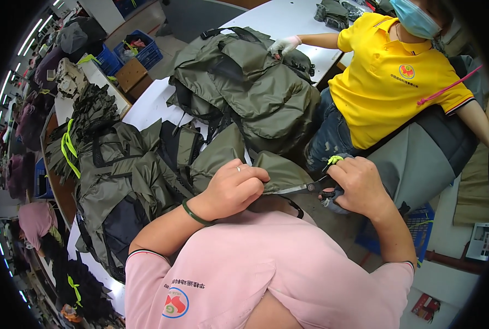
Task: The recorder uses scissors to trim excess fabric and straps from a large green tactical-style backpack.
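Head view. We look down over a pink shirt (266, 268) at both of the wearer's hands, raised close to the chest. The left hand (234, 189), with a ring on one finger and a dark green bangle (196, 215) on the wrist, is curled shut and pinches the edge of an olive-green fabric piece (280, 171). The right hand (359, 183) is closed around the handles of a pair of scissors (304, 188); the metal blades point toward the left hand and meet the fabric edge just beside its fingers. A short yellow-green tie (335, 159) shows at the top of the right hand. We cannot tell whether the blades are parted or together.

The fabric piece hangs from a heap of olive-green backpacks (129, 175) lying on a white surface (151, 104) to the wearer's left. A second, fuller olive backpack (250, 88) sits farther along the same surface. A co-worker in a yellow shirt (387, 82) sits beyond it, one gloved hand (284, 45) resting on top of that backpack.

At the left rim we see stacked dark fabric bundles (91, 109) bound with yellow-green ties, blue crates (140, 52) and a cardboard box (130, 74) on the floor. Grey fabric (419, 159) lies draped at the right, near the co-worker.
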